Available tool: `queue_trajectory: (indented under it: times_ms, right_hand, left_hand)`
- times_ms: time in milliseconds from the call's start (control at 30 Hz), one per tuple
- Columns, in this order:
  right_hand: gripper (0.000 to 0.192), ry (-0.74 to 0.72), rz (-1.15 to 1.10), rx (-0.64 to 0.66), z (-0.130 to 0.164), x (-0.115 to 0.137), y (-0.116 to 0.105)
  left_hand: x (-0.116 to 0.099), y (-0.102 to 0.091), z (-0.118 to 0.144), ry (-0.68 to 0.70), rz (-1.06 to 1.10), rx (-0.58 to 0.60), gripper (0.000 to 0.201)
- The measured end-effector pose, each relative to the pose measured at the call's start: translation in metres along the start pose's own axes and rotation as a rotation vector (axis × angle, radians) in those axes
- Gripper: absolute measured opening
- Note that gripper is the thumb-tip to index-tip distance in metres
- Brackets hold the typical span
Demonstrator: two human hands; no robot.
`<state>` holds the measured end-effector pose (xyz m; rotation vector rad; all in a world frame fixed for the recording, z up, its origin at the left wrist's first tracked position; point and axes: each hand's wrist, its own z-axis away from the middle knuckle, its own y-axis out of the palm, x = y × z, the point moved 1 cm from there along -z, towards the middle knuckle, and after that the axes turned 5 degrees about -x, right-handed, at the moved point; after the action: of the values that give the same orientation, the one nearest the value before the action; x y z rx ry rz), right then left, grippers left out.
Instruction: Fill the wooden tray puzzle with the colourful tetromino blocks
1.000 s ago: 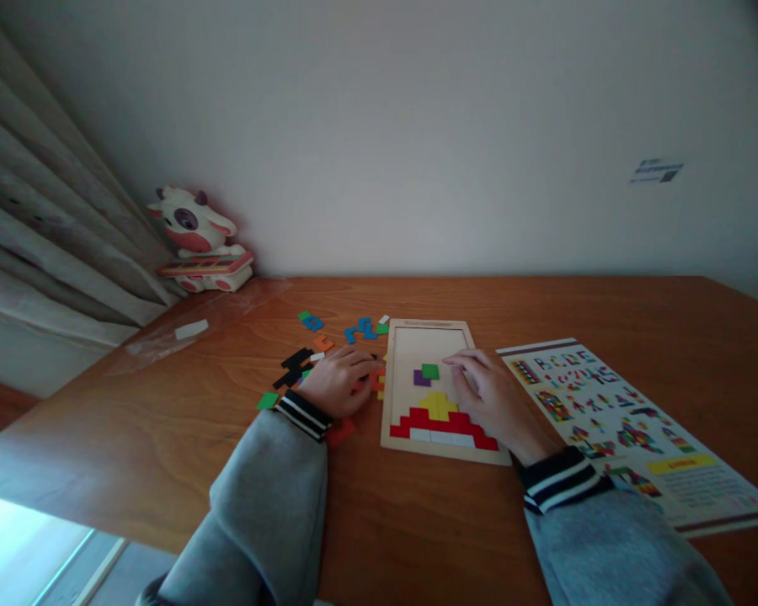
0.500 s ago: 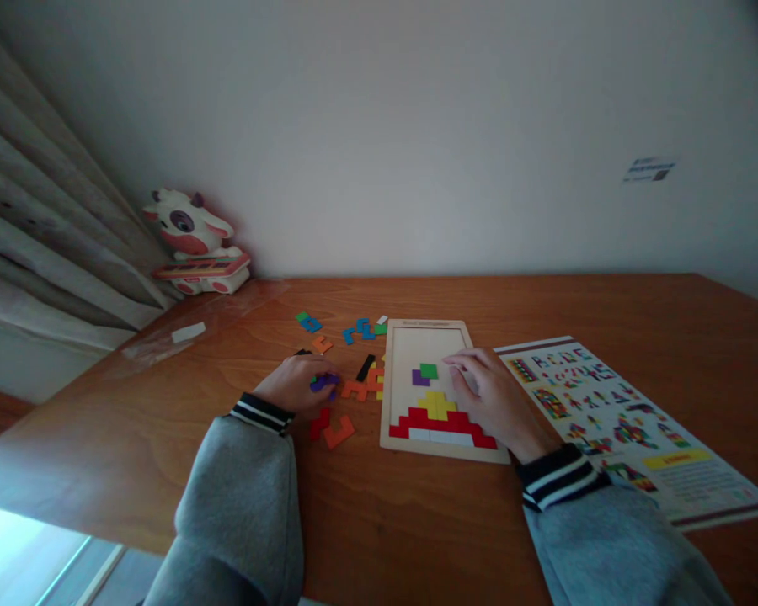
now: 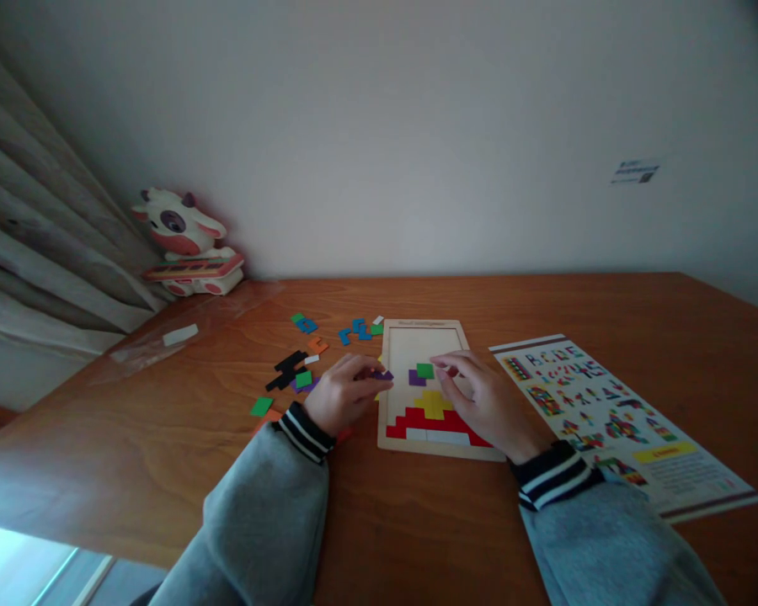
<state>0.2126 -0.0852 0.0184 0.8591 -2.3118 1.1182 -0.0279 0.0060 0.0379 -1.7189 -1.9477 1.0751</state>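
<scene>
Far left there's a cow toy (image 3: pixel 186 244) by the curtain, then loose coloured pieces (image 3: pixel 296 370) scattered on the counter (image 3: pixel 417 522). Left hand (image 3: pixel 341 396) is pinched shut on a purple piece (image 3: pixel 384 375), right at the left edge of the wooden puzzle tray (image 3: pixel 424 337). Right hand (image 3: pixel 483 400) rests on the tray, fingers loosely curled, gripping nothing I can see, beside the green piece (image 3: pixel 425 370). Pattern sheet (image 3: pixel 612 412) lies further right.

No legible text anywhere

wooden table (image 3: pixel 417 522) bears puzzle tray (image 3: pixel 388 396), loose pieces (image 3: pixel 303 324), pattern sheet (image 3: pixel 612 417), cow toy (image 3: pixel 186 244).
</scene>
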Motion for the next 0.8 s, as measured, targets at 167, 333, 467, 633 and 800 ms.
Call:
queue_trajectory:
  times_ms: [167, 333, 467, 633, 800]
  right_hand:
    - [0.028, 0.066, -0.204, 0.204, 0.005, 0.012, 0.007]
    - [0.031, 0.246, -0.445, 0.271, 0.005, 0.016, 0.011]
    - [0.029, 0.359, -0.568, 0.283, 0.004, 0.01, 0.015]
    - [0.035, 0.464, -0.559, 0.081, 0.002, -0.005, 0.012]
    - [0.047, 0.55, -0.554, -0.21, -0.002, -0.024, 0.003]
  left_hand:
    - [-0.025, 0.024, -0.001, 0.003, 0.171, -0.086, 0.019]
    - [-0.029, 0.032, 0.001, -0.044, 0.15, -0.174, 0.015]
    - [-0.027, 0.036, 0.0, -0.062, 0.202, -0.213, 0.015]
    - [-0.024, 0.04, -0.001, -0.11, 0.113, -0.163, 0.022]
    - [-0.025, 0.037, -0.001, -0.141, 0.127, -0.05, 0.034]
